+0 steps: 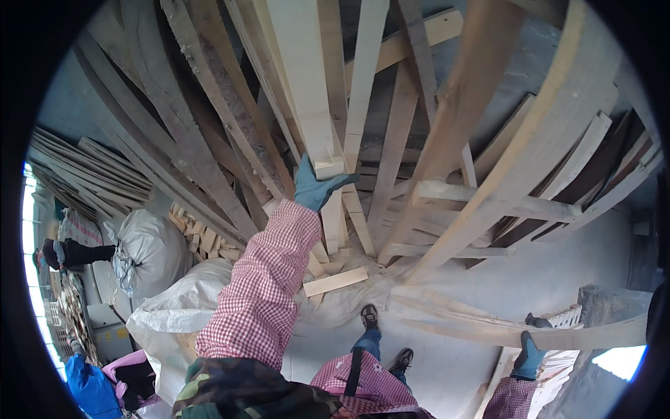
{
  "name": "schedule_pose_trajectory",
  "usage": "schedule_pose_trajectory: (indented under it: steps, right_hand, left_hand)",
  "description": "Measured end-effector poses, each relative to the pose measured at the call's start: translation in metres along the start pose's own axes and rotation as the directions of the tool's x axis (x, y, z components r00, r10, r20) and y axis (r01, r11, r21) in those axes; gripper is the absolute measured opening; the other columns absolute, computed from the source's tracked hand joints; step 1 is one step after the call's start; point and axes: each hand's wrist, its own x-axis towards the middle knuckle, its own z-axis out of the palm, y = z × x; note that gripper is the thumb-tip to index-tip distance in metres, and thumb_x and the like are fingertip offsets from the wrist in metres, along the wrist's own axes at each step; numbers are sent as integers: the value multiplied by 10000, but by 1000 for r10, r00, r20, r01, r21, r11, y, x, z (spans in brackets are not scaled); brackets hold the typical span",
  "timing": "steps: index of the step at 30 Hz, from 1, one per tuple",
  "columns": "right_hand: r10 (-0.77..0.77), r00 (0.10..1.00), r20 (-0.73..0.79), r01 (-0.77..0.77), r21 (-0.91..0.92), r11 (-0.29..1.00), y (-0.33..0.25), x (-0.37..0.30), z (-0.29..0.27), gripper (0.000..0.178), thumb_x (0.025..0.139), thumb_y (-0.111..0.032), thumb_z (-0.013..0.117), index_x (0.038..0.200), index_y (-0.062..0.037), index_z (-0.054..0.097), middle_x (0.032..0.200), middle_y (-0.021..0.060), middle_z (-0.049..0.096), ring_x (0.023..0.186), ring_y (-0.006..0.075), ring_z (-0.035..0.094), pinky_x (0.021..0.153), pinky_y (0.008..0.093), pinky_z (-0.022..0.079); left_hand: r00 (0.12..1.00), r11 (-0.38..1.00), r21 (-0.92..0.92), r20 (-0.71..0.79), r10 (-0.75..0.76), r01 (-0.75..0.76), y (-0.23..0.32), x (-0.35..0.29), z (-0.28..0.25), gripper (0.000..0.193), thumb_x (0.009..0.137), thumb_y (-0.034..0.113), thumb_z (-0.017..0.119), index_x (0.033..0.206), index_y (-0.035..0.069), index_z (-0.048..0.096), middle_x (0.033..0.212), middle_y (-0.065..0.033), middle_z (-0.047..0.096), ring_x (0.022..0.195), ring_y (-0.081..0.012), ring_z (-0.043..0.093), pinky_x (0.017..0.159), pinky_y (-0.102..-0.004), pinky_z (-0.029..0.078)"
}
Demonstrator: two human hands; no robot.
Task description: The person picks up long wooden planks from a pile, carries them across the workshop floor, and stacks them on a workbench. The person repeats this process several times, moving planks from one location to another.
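My left hand [315, 188], in a blue work glove, reaches up and closes around the lower end of a pale wooden board [303, 77] among the upright timbers. Its thumb points to the right past the board's end. Low on the right, my right hand [528, 357], gloved alike, grips a long wooden plank [586, 338] with dark fingertips over the far edge and the thumb on the near side. This plank runs leftward above the floor, and its left part looks blurred. Below my left hand, a short wood piece [336, 281] lies near other offcuts.
Rough long timbers [157, 91] lean at the upper left. A wooden ladder-like frame [499, 202] leans on the right. White sacks [150, 244] and small wood blocks [202, 234] stand left. A slatted pale crate [562, 377] is beside my right hand. A blue bag [91, 387] lies lower left.
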Motion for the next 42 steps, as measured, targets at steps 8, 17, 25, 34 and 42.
schedule_pose_trajectory:
  steps: [8, 17, 25, 34, 42]
  right_hand:
    - [-38, 999, 10, 38, 17, 999, -9, 2, 5, 428, 644, -82, 674, 1034, -9, 516, 1017, 131, 560, 983, 247, 527, 919, 372, 388]
    - [-86, 985, 148, 80, 50, 996, -7, 13, -19, 322, 650, -30, 660, 959, -31, 570, 934, 71, 569, 892, 195, 535, 830, 310, 415]
    - [-58, 947, 316, -25, 252, 967, 20, 32, -33, 363, 672, 47, 654, 1012, -35, 558, 942, 56, 565, 882, 182, 546, 839, 311, 443]
    - [38, 883, 467, -150, 205, 967, -21, 4, 11, 318, 721, 31, 672, 1016, -38, 576, 956, 39, 568, 850, 176, 543, 785, 321, 468]
    - [-309, 784, 539, 207, 242, 948, -37, -89, 23, 400, 698, -102, 740, 1062, -11, 602, 1008, 125, 616, 868, 217, 579, 800, 346, 474]
  left_hand:
    - [999, 981, -191, -19, 33, -36, 107, -70, -1, 786, 543, 168, 865, 1150, 27, 385, 1083, -121, 542, 1005, -213, 564, 889, -324, 502]
    - [933, 986, -70, -339, 121, -153, 206, -239, -35, 461, 596, 163, 842, 925, 54, 539, 832, -49, 590, 756, -125, 589, 696, -236, 520]
    - [532, 912, 52, -798, 283, -407, 212, -458, -22, 255, 655, 10, 731, 861, 29, 582, 784, -42, 595, 749, -149, 577, 702, -268, 469]
    - [-71, 947, 212, -977, 201, -241, 190, -753, 15, 204, 721, 146, 666, 842, 22, 559, 759, -66, 569, 718, -155, 549, 702, -283, 455]
    - [-630, 939, 289, -769, 111, -187, 142, -959, 90, 200, 725, 99, 675, 851, 45, 530, 744, -49, 546, 693, -169, 546, 664, -300, 452]
